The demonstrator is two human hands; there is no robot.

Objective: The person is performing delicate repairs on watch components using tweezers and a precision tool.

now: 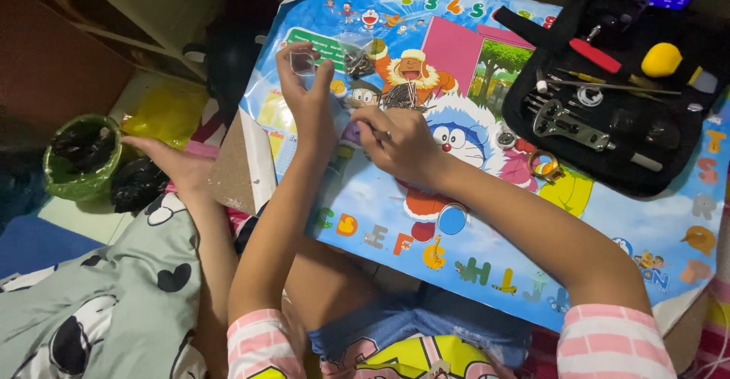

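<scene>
The pink-striped sleeves (612,341) are lying nearest the camera, with both forearms extending over a colourful cartoon mat (426,219) that is covering the tabletop. The left hand (308,94) is raised above the mat, its fingertips pinching together on a small clear plastic bag (303,61). The right hand (399,147) is resting curled on the mat, fingers closing on a small metal part (401,98) that is mostly hidden. A black tool case (608,143) is lying open at the right, holding screwdrivers and a yellow-headed tool (661,60). Another person's hand (171,162) is resting at the left, near a green bowl (80,158).
</scene>
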